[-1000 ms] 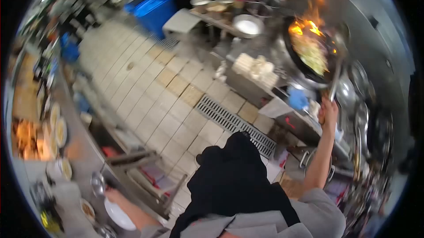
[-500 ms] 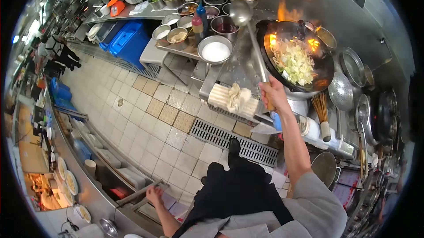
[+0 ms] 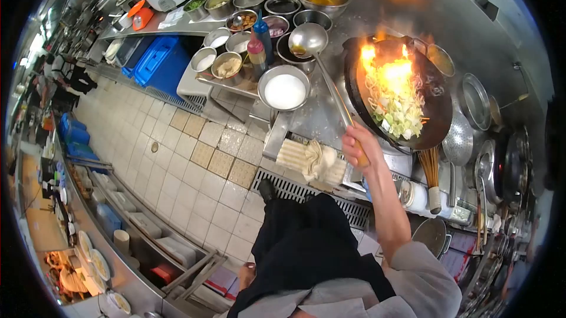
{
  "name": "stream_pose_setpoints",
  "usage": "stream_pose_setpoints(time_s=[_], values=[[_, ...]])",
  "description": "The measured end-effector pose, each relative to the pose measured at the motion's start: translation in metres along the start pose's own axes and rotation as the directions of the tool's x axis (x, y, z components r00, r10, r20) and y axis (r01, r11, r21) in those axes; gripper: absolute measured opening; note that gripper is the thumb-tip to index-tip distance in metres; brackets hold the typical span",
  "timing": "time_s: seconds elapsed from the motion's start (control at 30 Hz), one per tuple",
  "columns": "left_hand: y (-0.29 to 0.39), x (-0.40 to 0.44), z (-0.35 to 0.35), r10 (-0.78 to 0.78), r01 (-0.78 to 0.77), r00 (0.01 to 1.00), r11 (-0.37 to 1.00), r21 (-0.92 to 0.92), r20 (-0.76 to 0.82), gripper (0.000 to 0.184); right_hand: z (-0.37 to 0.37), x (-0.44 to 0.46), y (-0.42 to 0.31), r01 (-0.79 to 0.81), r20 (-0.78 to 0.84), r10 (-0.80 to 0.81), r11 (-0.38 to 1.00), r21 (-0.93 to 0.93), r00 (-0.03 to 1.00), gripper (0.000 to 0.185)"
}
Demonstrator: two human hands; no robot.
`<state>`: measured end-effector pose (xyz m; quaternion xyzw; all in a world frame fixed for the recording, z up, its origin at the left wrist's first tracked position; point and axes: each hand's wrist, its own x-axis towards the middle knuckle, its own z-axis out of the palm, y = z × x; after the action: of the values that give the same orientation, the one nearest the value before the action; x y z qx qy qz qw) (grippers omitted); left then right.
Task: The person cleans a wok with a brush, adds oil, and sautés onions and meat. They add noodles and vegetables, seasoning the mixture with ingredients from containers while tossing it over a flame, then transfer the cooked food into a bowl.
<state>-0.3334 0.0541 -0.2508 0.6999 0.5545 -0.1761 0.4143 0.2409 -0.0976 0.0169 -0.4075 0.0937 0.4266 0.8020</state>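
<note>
My right hand (image 3: 361,146) is closed around the wooden handle of a long metal ladle (image 3: 309,40). The ladle's bowl hangs over a steel bowl of dark liquid (image 3: 293,58). To the right of that hand, a black wok (image 3: 439,119) tilts on the stove with chopped cabbage and noodle-like strands (image 3: 405,119) in it. Bright flames (image 3: 389,73) rise across the far part of the food. My left hand (image 3: 246,275) is low beside the dark apron, and its fingers are mostly hidden. A folded cloth (image 3: 312,159) lies on the stove's edge below the ladle.
Several seasoning bowls and two squeeze bottles (image 3: 256,53) stand on the left counter, near a pan of white powder (image 3: 285,91). A skimmer (image 3: 457,138) and bamboo brush (image 3: 430,182) are at right. Drain grating (image 3: 351,212) crosses the floor; a counter (image 3: 132,241) runs along the left.
The ladle's bowl has shifted left and down over the dark liquid. Flames in the wok have grown larger. My left hand has moved from the left counter rail to beside my body.
</note>
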Motion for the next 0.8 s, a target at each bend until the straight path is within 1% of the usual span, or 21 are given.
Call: stream_pose_setpoints(time_s=[0.03,0.07,0.13,0.17,0.2,0.23,0.27,0.3,0.33,0.37,0.4,0.43,0.5,0.53,0.6,0.63,0.7,0.77,0.8], values=[[0.009,0.012,-0.005,0.052,-0.051,0.999,0.997,0.063,-0.005,0.021,-0.002,-0.007,0.005,-0.003,0.062,-0.005,0.992,0.129,0.998,0.038],[0.017,0.027,-0.015,-0.026,0.026,0.994,1.000,0.005,0.109,0.021,-0.007,-0.017,0.011,-0.012,0.125,-0.020,0.966,0.257,0.992,0.039],[0.019,0.079,-0.025,0.110,-0.122,0.986,0.988,0.091,0.124,0.020,-0.021,-0.042,0.026,-0.025,0.264,-0.117,0.878,0.478,0.957,0.044],[0.019,0.105,-0.030,0.177,-0.195,0.975,0.972,0.130,0.137,0.020,-0.019,-0.058,0.031,0.047,0.186,-0.143,0.895,0.443,0.972,0.045],[0.081,0.097,-0.060,0.027,-0.027,0.985,1.000,-0.001,0.168,0.019,-0.014,-0.077,0.034,0.117,0.104,-0.172,0.910,0.398,0.980,0.046],[0.070,0.135,-0.061,-0.045,0.068,0.982,0.990,-0.124,0.183,0.022,-0.010,-0.095,0.037,0.216,-0.044,-0.213,0.927,0.307,0.976,0.047],[0.060,0.176,-0.066,-0.048,0.103,0.978,0.958,-0.269,0.202,0.024,-0.006,-0.108,0.038,0.270,-0.111,-0.250,0.934,0.232,0.962,0.049],[0.067,0.198,-0.077,0.047,0.017,0.983,0.938,-0.346,0.176,0.021,-0.008,-0.120,0.042,0.325,-0.235,-0.284,0.931,0.164,0.930,0.051],[0.097,0.208,-0.098,0.005,0.076,0.982,0.905,-0.419,0.188,0.025,0.005,-0.127,0.037,0.312,-0.356,-0.290,0.950,0.005,0.888,0.053],[0.111,0.225,-0.109,-0.015,0.091,0.988,0.866,-0.492,0.156,0.027,0.019,-0.131,0.032,0.272,-0.465,-0.311,0.951,-0.151,0.829,0.055],[0.119,0.242,-0.119,0.014,0.072,0.988,0.845,-0.530,0.156,0.028,0.022,-0.124,0.037,0.100,-0.526,-0.465,0.809,-0.580,0.712,0.062],[0.136,0.250,-0.132,-0.003,0.089,0.989,0.809,-0.582,0.147,0.026,0.025,-0.117,0.042,0.069,-0.518,-0.528,0.742,-0.667,0.673,0.063],[0.143,0.271,-0.142,0.009,0.076,0.991,0.792,-0.606,0.136,0.028,0.031,-0.100,0.041,-0.008,-0.460,-0.646,0.575,-0.818,0.609,0.066],[0.143,0.277,-0.142,0.008,0.084,0.989,0.801,-0.593,0.151,0.026,0.052,-0.089,0.034,-0.011,-0.453,-0.630,0.577,-0.817,0.631,0.066],[0.136,0.287,-0.147,0.005,0.093,0.985,0.827,-0.554,0.173,0.024,0.084,-0.057,0.025,0.062,-0.393,-0.599,0.597,-0.800,0.697,0.066],[0.131,0.291,-0.147,-0.024,0.135,0.977,0.836,-0.531,0.210,0.025,0.098,-0.037,0.018,0.101,-0.359,-0.586,0.608,-0.787,0.727,0.065],[0.112,0.294,-0.142,-0.078,0.211,0.957,0.850,-0.483,0.281,0.028,0.124,0.013,0.000,0.212,-0.263,-0.505,0.701,-0.681,0.822,0.060],[0.098,0.293,-0.142,-0.102,0.230,0.948,0.873,-0.430,0.300,0.028,0.138,0.075,-0.014,0.302,-0.173,-0.440,0.805,-0.510,0.881,0.053],[0.094,0.289,-0.144,-0.116,0.242,0.945,0.874,-0.421,0.305,0.028,0.152,0.099,-0.024,0.274,-0.150,-0.394,0.822,-0.500,0.907,0.048]])
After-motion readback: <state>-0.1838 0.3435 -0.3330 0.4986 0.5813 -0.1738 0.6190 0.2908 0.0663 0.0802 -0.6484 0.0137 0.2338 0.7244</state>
